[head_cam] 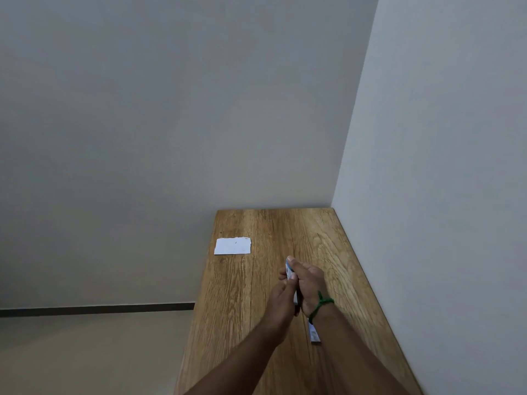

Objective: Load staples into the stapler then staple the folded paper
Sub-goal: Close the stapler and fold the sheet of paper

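The folded white paper (232,246) lies flat near the table's far left edge. Above the middle of the table, my two hands meet around a slim blue and white stapler (290,270) held on edge. My right hand (309,283), with a green thread at the wrist, wraps it from the right. From the left, my left hand (281,299) pinches it with the fingertips. Much of the stapler is hidden between the hands. A small blue and white box (313,334), probably the staples, lies on the table under my right wrist.
The wooden table (256,323) stands in a corner, with a grey wall behind it and another along its right side. Its left edge drops to a beige floor (85,352).
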